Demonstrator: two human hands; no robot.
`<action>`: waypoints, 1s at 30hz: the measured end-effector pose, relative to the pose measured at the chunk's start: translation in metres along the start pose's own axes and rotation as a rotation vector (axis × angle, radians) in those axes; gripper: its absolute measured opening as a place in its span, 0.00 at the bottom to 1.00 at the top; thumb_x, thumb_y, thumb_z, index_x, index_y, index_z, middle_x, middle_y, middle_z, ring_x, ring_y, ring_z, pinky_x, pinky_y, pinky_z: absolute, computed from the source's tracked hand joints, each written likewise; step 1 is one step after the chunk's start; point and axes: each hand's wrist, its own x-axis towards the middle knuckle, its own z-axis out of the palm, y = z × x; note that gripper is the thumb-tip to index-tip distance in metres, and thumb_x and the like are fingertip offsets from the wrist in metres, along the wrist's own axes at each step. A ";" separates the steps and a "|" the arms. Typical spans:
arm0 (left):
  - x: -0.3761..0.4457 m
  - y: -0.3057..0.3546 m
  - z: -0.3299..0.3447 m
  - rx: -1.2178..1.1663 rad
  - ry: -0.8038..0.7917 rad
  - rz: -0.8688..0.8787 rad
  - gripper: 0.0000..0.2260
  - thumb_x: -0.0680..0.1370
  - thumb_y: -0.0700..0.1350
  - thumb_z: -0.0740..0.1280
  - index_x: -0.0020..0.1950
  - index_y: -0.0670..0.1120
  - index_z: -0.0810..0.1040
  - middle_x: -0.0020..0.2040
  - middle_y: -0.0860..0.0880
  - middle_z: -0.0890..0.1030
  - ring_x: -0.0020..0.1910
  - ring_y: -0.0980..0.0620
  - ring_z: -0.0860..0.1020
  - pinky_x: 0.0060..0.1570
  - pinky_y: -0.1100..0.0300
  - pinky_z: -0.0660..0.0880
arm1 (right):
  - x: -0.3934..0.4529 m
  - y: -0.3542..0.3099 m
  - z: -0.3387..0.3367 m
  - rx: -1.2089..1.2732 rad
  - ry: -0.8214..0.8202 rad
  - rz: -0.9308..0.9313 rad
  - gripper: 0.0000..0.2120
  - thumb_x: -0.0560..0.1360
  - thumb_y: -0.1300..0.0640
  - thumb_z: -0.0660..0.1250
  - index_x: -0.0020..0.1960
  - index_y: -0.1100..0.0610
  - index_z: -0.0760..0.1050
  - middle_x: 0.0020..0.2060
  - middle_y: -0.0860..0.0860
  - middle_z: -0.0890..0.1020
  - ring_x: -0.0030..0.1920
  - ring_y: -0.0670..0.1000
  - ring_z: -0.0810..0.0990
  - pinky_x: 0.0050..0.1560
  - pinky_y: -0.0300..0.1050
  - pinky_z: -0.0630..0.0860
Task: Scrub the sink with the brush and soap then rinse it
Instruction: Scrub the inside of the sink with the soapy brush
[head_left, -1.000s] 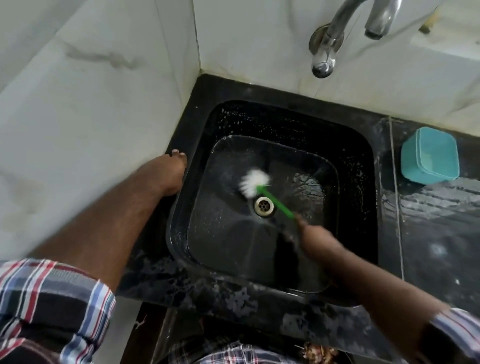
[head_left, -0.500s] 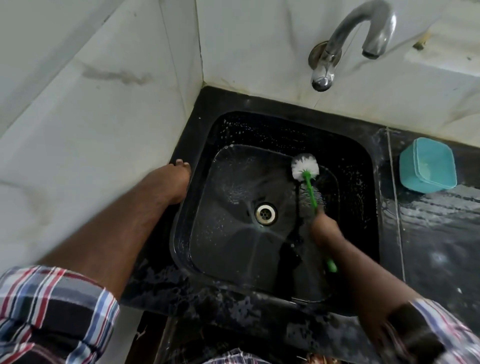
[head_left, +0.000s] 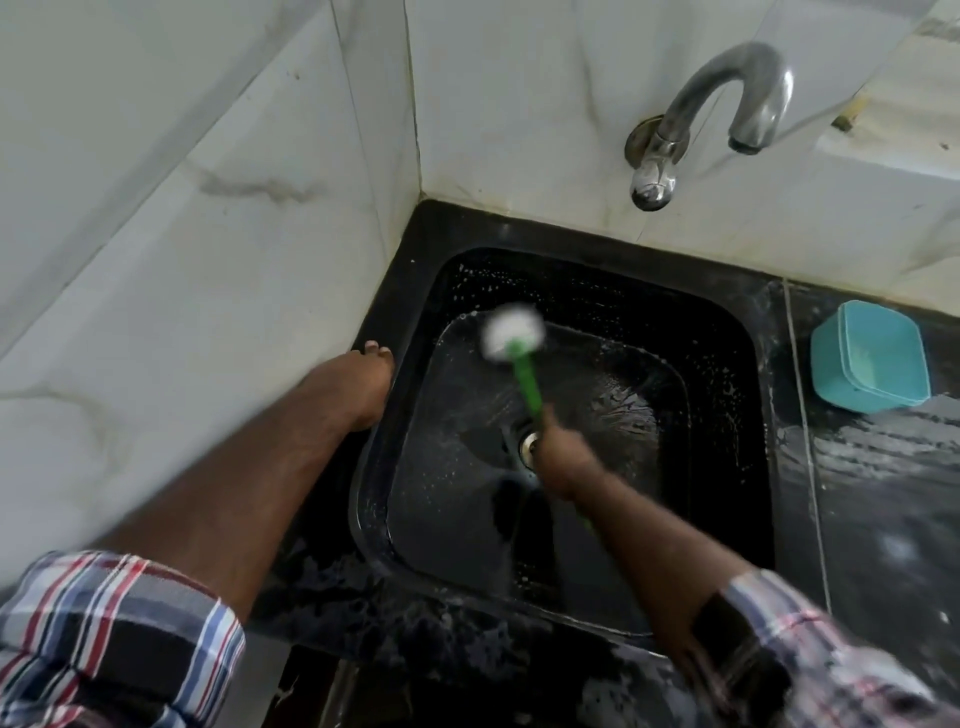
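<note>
The black square sink (head_left: 727, 364) is wet and flecked with suds. My right hand (head_left: 563, 460) is inside the basin, over the drain (head_left: 529, 444), and grips the green handle of a brush (head_left: 524, 374). The brush's white bristle head, blurred by motion, presses on the basin floor near the back left. My left hand (head_left: 358, 387) rests flat on the sink's left rim, holding nothing. A chrome tap (head_left: 722, 104) curves out of the wall above the back edge; no water runs from it.
A teal plastic container (head_left: 872, 358) sits on the wet black counter (head_left: 883, 493) to the right of the sink. White marble-look tile walls (head_left: 208, 260) close in the left and back sides.
The brush head has swept from the basin's back right to its back left. My right hand moved left over the drain. My left hand stayed on the rim.
</note>
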 end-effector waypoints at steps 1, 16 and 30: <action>0.001 0.000 0.000 0.000 0.011 0.002 0.31 0.77 0.37 0.61 0.79 0.41 0.54 0.79 0.40 0.56 0.71 0.40 0.68 0.66 0.44 0.71 | -0.013 -0.010 0.020 -0.035 -0.062 -0.105 0.32 0.78 0.60 0.60 0.78 0.61 0.51 0.61 0.67 0.77 0.55 0.63 0.81 0.53 0.49 0.75; -0.001 0.002 -0.002 0.019 0.027 0.003 0.30 0.78 0.37 0.58 0.79 0.41 0.53 0.80 0.41 0.54 0.74 0.41 0.65 0.68 0.45 0.69 | -0.001 -0.017 0.002 -0.091 -0.110 -0.135 0.33 0.79 0.57 0.61 0.79 0.58 0.49 0.59 0.64 0.79 0.56 0.63 0.80 0.53 0.48 0.74; 0.000 -0.003 0.000 -0.045 0.007 -0.009 0.32 0.76 0.40 0.62 0.79 0.42 0.55 0.77 0.40 0.61 0.69 0.39 0.71 0.65 0.45 0.73 | -0.067 0.025 0.021 -0.253 -0.231 -0.102 0.36 0.78 0.61 0.57 0.80 0.52 0.43 0.59 0.64 0.79 0.57 0.62 0.80 0.55 0.50 0.75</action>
